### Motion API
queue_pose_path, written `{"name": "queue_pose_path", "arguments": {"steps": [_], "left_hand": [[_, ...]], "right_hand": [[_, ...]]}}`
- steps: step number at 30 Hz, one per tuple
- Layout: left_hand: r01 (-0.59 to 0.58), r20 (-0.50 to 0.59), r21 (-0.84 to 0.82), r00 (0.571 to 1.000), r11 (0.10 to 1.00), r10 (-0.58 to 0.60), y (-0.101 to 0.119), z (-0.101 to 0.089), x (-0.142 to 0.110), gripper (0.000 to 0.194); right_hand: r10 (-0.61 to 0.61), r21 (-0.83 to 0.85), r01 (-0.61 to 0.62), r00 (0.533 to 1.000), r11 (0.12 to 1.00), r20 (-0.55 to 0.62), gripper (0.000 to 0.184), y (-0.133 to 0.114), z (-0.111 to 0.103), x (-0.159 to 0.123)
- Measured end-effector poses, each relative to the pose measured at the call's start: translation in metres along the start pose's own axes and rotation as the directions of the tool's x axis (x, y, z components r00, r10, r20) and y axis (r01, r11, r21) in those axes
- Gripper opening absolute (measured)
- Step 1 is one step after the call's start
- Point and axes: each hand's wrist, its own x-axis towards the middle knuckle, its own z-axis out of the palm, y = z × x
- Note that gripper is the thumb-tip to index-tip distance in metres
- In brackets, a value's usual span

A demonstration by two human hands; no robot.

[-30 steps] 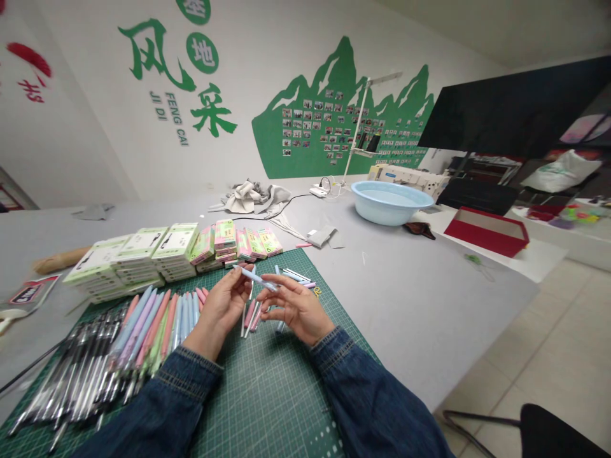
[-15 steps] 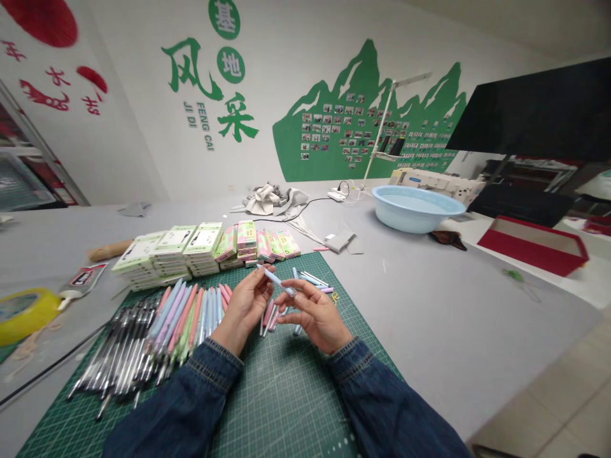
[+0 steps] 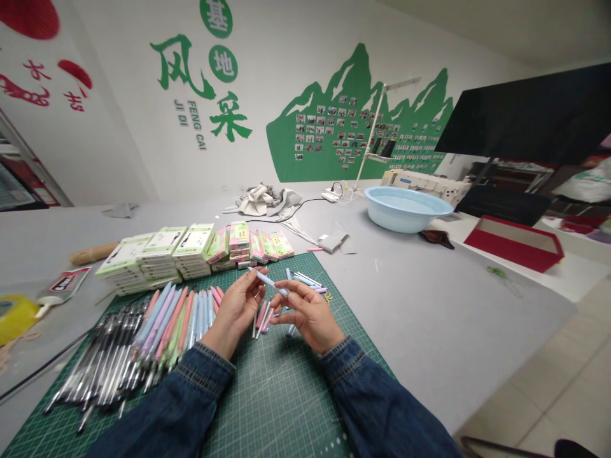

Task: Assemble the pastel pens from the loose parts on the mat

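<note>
Grey table (image 3: 429, 305), green gridded mat (image 3: 267, 394) on its near part.
On the mat lie a dense row of clear, black-fitted pens (image 3: 102, 362), pastel pens (image 3: 176, 318) beside them, and a looser cluster of slim blue and white pieces (image 3: 308, 280); stacked white-and-green boxes (image 3: 157, 251) and smaller pink-and-green boxes (image 3: 238, 236) line its far edge, while the table also bears a glue-like tube (image 3: 67, 283), yellow tape roll (image 3: 16, 318), crumpled cloth (image 3: 262, 200), grey packet (image 3: 333, 240) and light-blue basin (image 3: 405, 213).

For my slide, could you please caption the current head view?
Left hand and right hand hold a light-blue pen over a green gridded cutting mat.
</note>
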Motion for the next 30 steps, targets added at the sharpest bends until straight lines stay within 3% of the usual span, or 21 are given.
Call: {"name": "queue_pose_path", "arguments": {"steps": [6, 12, 18, 25, 30], "left_hand": [[-0.047, 0.035, 0.07, 0.998, 0.996, 0.045, 0.004, 0.0, -0.002, 0.012], [-0.2, 0.164, 0.221, 0.972, 0.954, 0.166, 0.022, 0.005, -0.004, 0.02], [-0.236, 0.273, 0.307, 0.95, 0.922, 0.153, 0.024, 0.011, -0.01, 0.019], [-0.297, 0.189, 0.276, 0.949, 0.914, 0.252, 0.029, 0.018, -0.016, 0.019], [-0.285, 0.187, 0.235, 0.951, 0.929, 0.244, 0.029, 0.021, -0.018, 0.016]], "right_hand": [[-0.03, -0.045, 0.027, 0.996, 0.999, -0.084, 0.024, 0.003, -0.007, 0.002], [0.109, -0.006, -0.109, 0.992, 0.994, 0.066, 0.04, -0.002, -0.007, -0.001], [0.081, -0.147, -0.088, 0.995, 0.985, -0.057, 0.028, 0.015, -0.008, 0.006], [0.057, -0.183, -0.069, 0.996, 0.981, -0.069, 0.031, 0.024, -0.012, 0.01], [0.036, -0.2, -0.052, 0.996, 0.978, -0.085, 0.029, 0.026, -0.011, 0.01]]}}
